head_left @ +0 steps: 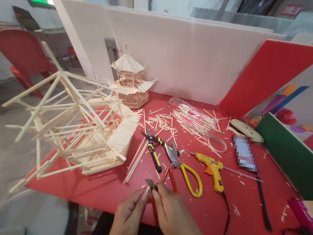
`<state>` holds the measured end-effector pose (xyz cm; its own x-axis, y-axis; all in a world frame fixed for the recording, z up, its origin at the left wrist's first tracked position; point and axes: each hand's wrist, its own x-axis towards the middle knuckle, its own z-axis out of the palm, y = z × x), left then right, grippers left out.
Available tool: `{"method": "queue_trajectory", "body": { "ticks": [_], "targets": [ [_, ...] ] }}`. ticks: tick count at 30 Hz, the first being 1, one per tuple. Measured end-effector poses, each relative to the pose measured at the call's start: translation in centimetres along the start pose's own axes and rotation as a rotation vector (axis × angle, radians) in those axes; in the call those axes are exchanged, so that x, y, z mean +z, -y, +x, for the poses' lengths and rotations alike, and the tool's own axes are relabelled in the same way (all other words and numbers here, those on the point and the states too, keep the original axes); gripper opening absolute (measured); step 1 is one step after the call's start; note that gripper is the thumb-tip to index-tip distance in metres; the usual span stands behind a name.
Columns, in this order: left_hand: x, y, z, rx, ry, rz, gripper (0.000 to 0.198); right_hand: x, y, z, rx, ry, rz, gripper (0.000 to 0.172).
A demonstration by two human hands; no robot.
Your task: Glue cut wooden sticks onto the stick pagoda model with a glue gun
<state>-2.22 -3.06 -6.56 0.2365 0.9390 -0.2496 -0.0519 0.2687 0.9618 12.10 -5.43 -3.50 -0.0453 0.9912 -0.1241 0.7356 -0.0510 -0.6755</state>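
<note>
Near the table's front edge, my left hand (129,212) pinches a short, thin wooden stick (147,189) between thumb and fingers. Closed around a utility knife (151,184) is my right hand (172,213), its blade lying at the stick's tip. Just beyond my hands are large scissors (191,179) with one yellow and one red handle, partly behind my right hand. Black-and-yellow pliers (154,157) lie beside them. To the left stands a big frame model (125,132) built of wooden sticks, its lattice rising toward me.
A tiered stick pagoda (130,66) stands at the back. Loose sticks (161,122), a plastic bag of sticks (193,117) and a tape roll (217,144) lie mid-table. A yellow glue gun (212,169), corded, a blurred phone (245,153) and a green board (297,158) are right.
</note>
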Motion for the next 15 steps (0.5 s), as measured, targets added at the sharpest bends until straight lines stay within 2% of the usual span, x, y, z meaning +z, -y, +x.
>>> {"method": "queue_trajectory", "body": {
  "ticks": [4, 9, 12, 15],
  "targets": [
    [-1.4, 0.6, -0.6, 0.145, 0.022, 0.255, 0.035, 1.0, 0.4, -0.2, 0.008, 0.073, 0.023, 0.026],
    [-2.4, 1.4, -0.9, 0.196, -0.022, 0.425, 0.037, 1.5, 0.3, 0.1, -0.042, 0.112, 0.132, 0.027],
    [-2.9, 1.6, -0.9, 0.237, -0.032, 0.585, 0.038, 1.7, 0.3, 0.3, -0.045, 0.129, 0.079, 0.026],
    [-3.3, 1.6, -1.0, 0.275, -0.06, 0.879, 0.037, 1.9, 0.7, 0.6, -0.023, 0.142, -0.025, 0.025]
  ]
}}
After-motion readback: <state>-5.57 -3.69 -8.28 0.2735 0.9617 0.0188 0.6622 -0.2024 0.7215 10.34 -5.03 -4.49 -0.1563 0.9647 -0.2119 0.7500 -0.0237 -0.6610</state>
